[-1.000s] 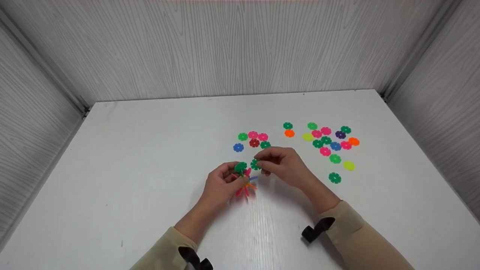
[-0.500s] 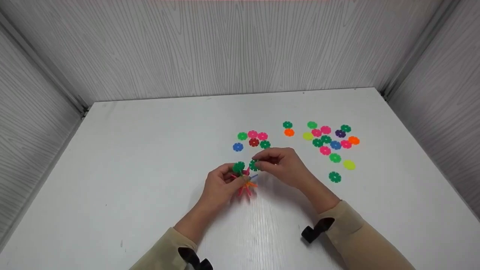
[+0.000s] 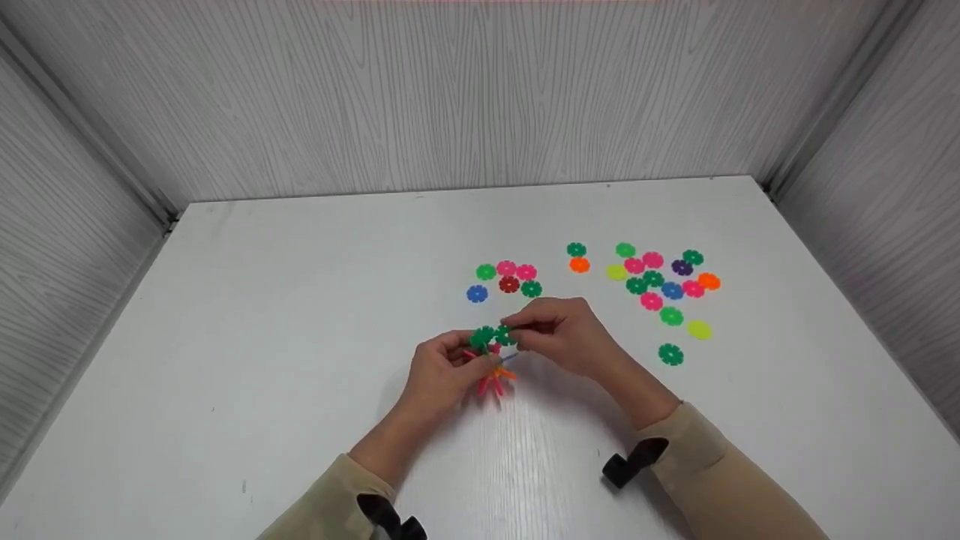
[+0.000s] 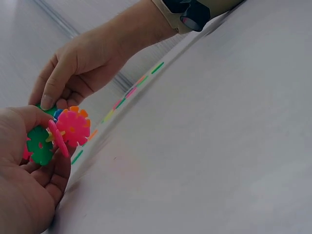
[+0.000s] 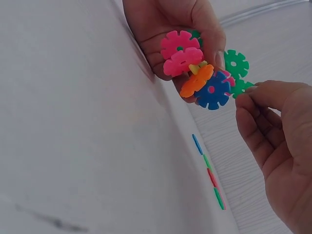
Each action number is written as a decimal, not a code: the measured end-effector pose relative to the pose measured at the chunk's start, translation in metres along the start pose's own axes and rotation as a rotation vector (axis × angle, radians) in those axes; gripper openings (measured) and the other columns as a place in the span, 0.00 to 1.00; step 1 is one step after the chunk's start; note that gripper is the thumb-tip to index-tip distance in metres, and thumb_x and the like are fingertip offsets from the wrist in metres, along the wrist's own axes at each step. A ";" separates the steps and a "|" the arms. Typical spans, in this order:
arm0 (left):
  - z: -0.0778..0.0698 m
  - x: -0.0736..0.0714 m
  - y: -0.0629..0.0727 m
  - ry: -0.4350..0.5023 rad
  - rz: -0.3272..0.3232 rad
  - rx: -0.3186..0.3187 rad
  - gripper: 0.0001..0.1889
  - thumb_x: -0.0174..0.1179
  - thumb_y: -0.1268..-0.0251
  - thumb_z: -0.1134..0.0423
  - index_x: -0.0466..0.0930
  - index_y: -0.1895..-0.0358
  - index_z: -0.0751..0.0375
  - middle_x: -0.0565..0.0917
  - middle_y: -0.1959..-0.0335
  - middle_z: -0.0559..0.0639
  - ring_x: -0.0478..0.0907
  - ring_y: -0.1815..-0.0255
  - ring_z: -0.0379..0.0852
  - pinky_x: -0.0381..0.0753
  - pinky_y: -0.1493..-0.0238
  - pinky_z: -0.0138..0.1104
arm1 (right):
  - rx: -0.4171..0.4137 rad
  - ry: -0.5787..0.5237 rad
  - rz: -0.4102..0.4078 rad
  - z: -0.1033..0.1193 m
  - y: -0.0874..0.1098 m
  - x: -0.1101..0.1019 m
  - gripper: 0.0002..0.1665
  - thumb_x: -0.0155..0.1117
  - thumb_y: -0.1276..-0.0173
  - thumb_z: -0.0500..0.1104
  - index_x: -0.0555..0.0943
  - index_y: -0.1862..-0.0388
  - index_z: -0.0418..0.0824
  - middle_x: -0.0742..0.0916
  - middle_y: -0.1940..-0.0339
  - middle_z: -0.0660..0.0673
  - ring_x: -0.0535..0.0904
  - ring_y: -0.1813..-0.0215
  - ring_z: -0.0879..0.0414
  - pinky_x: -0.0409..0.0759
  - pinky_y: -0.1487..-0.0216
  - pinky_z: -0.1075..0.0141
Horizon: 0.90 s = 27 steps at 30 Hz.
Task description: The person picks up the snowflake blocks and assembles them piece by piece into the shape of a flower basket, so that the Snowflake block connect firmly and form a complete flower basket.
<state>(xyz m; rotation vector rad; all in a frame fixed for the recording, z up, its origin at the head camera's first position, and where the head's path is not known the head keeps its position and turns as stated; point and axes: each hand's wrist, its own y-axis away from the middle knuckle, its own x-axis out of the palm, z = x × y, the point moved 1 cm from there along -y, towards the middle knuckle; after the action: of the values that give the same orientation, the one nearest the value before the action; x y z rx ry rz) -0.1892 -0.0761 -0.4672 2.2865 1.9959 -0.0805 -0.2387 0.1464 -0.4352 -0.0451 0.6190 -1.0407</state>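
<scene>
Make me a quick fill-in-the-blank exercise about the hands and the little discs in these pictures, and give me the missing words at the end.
1. The right hand pinches a disc coloured ____.
2. The left hand holds a cluster; the loose disc nearest that hand is ____.
3. The purple disc lies nearer the person's ____ hand.
4. The camera at the right sleeve is coloured ____.

Missing words: green; blue; right; black.
</scene>
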 end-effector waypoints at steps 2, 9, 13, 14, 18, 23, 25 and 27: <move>-0.001 0.001 0.000 0.008 -0.013 0.000 0.20 0.76 0.35 0.59 0.86 0.43 0.59 0.89 0.54 0.51 0.86 0.51 0.50 0.87 0.48 0.34 | -0.008 0.010 0.011 0.001 0.000 0.001 0.14 0.73 0.29 0.34 0.92 0.46 0.40 0.93 0.57 0.51 0.88 0.60 0.54 0.88 0.58 0.65; -0.002 0.003 0.001 0.016 -0.030 -0.010 0.21 0.77 0.36 0.59 0.86 0.43 0.61 0.89 0.54 0.52 0.86 0.52 0.50 0.87 0.48 0.33 | 0.023 0.000 0.023 0.002 0.001 0.004 0.15 0.73 0.28 0.34 0.91 0.45 0.42 0.93 0.57 0.51 0.88 0.61 0.54 0.88 0.58 0.65; -0.002 0.002 0.001 0.037 -0.028 -0.004 0.19 0.76 0.35 0.61 0.84 0.44 0.61 0.89 0.53 0.52 0.88 0.51 0.49 0.87 0.46 0.33 | 0.036 -0.033 0.032 -0.001 0.000 0.003 0.15 0.71 0.25 0.38 0.89 0.41 0.41 0.92 0.53 0.49 0.89 0.57 0.53 0.89 0.53 0.64; -0.002 0.002 0.001 0.040 -0.034 -0.001 0.19 0.76 0.34 0.61 0.83 0.44 0.61 0.89 0.53 0.52 0.88 0.50 0.49 0.86 0.45 0.34 | 0.044 -0.035 0.021 -0.002 -0.001 0.001 0.16 0.71 0.24 0.40 0.89 0.40 0.41 0.92 0.51 0.47 0.89 0.56 0.53 0.88 0.52 0.64; -0.002 0.000 -0.001 0.038 -0.079 0.000 0.19 0.75 0.34 0.60 0.81 0.44 0.60 0.89 0.51 0.51 0.86 0.48 0.49 0.86 0.44 0.34 | 0.130 0.004 -0.095 -0.014 -0.005 -0.010 0.18 0.71 0.23 0.44 0.88 0.38 0.42 0.91 0.49 0.45 0.88 0.54 0.51 0.87 0.50 0.66; 0.000 0.000 -0.003 0.063 -0.106 -0.021 0.20 0.75 0.34 0.59 0.81 0.44 0.59 0.89 0.50 0.51 0.85 0.48 0.50 0.86 0.44 0.34 | 0.347 0.088 -0.157 -0.034 -0.017 -0.019 0.17 0.72 0.24 0.47 0.88 0.39 0.49 0.89 0.48 0.51 0.82 0.47 0.52 0.85 0.47 0.65; 0.000 0.000 -0.003 0.069 -0.111 -0.024 0.19 0.75 0.34 0.59 0.81 0.44 0.59 0.89 0.50 0.51 0.85 0.48 0.51 0.86 0.45 0.33 | 0.412 0.107 -0.133 -0.041 -0.024 -0.019 0.18 0.72 0.24 0.47 0.87 0.38 0.51 0.88 0.47 0.52 0.81 0.44 0.52 0.85 0.44 0.63; 0.000 -0.001 -0.002 0.075 -0.117 -0.025 0.19 0.74 0.34 0.60 0.81 0.44 0.60 0.89 0.50 0.51 0.85 0.48 0.50 0.86 0.44 0.33 | 0.453 0.123 -0.111 -0.046 -0.032 -0.018 0.19 0.72 0.24 0.47 0.86 0.36 0.52 0.87 0.48 0.51 0.80 0.43 0.51 0.85 0.41 0.62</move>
<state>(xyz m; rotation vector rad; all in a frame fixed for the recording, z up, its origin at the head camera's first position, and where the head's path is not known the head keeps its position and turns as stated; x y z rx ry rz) -0.1915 -0.0765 -0.4677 2.1880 2.1536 0.0214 -0.2934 0.1555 -0.4546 0.3875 0.4829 -1.2777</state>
